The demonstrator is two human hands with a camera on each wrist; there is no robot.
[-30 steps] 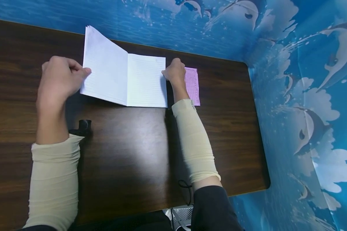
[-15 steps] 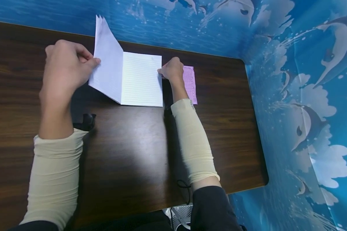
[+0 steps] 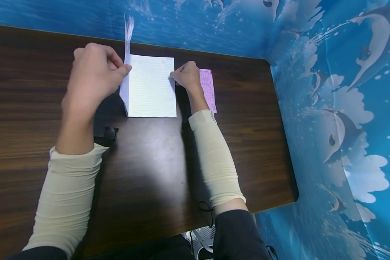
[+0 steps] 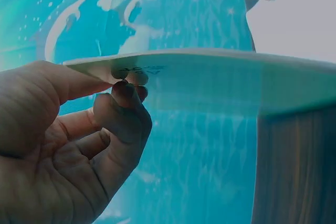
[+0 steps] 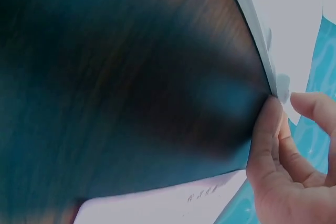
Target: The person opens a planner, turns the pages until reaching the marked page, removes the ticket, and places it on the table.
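Observation:
A white notebook (image 3: 151, 86) lies on the dark wooden table (image 3: 149, 169), its lined right page facing up. My left hand (image 3: 95, 74) pinches the outer edge of the left half (image 3: 127, 32), which stands almost upright above the spine. In the left wrist view my thumb and fingertips (image 4: 126, 85) grip that edge of the notebook (image 4: 210, 61). My right hand (image 3: 186, 76) holds the notebook's right edge with curled fingers. In the right wrist view its thumb (image 5: 265, 129) presses that edge. A pink paper slip (image 3: 208, 88) lies partly under the right hand and shows as the pink slip (image 5: 173, 203) there too.
A blue cloth printed with dolphins (image 3: 328, 108) hangs behind and to the right of the table. The table's right edge (image 3: 281, 119) is close to it. A small black device (image 3: 106, 135) sits by my left wrist. Something white (image 3: 203, 245) lies below the table's near edge.
My left hand has swung the notebook's left half up and rightward, from lying open to almost upright. The right hand has stayed at the right edge.

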